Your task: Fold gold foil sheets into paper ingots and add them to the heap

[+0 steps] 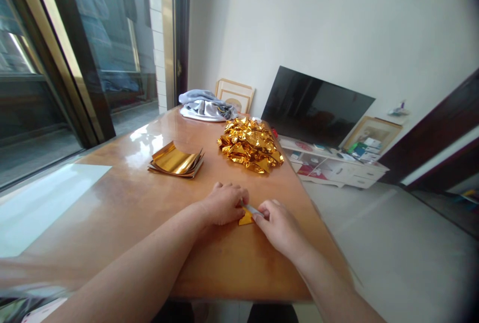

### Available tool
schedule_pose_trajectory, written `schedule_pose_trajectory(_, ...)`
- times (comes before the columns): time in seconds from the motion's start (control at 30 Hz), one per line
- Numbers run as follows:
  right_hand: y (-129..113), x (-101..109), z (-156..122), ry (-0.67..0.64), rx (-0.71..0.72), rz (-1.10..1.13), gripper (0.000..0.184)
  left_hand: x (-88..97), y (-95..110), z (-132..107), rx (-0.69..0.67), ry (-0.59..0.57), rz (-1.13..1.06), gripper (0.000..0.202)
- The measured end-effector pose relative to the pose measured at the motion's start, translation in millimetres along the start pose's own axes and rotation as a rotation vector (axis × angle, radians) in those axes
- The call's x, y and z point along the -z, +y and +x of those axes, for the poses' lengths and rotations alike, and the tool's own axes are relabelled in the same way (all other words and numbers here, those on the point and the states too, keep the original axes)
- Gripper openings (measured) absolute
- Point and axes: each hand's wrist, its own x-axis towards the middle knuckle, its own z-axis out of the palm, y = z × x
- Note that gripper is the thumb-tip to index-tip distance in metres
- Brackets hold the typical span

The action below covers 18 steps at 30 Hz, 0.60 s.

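One gold foil-paper piece is in both hands, on the near side of the heap of crumpled gold foil pieces. There is one such heap; its overlapping pieces cannot be counted. One stack of gold foil sheets lies to the heap's left, the number of sheets unclear. One grey cloth bundle sits beyond the heap, to its left, and one pale flat sheet lies far to its left. One television stands beyond the heap, to its right.

The left hand is half curled, thumb and fingers closed on the piece's left side. The right hand pinches its right end between thumb and bent forefinger.

The piece shows a flat gold triangular part and a narrow silvery-grey strip. The heap is shiny, creased and angular; the stacked sheets are smooth, squarish and curling upward at the edges. The table beneath the heap is glossy orange-brown.
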Motion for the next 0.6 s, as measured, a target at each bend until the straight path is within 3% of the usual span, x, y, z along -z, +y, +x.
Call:
schedule_pose_trajectory(0.2,-5.6,0.8,-2.1,0.032,0.041,-0.01,0.011,-4.1,-3.8,0.4,0.036,0.06,-0.01,0.035)
schedule_pose_trajectory(0.6,-28.7,7.7,-15.0,0.068,0.116,-0.243,0.011,0.9,-0.5,-0.8,-0.003,0.031,0.012,0.017)
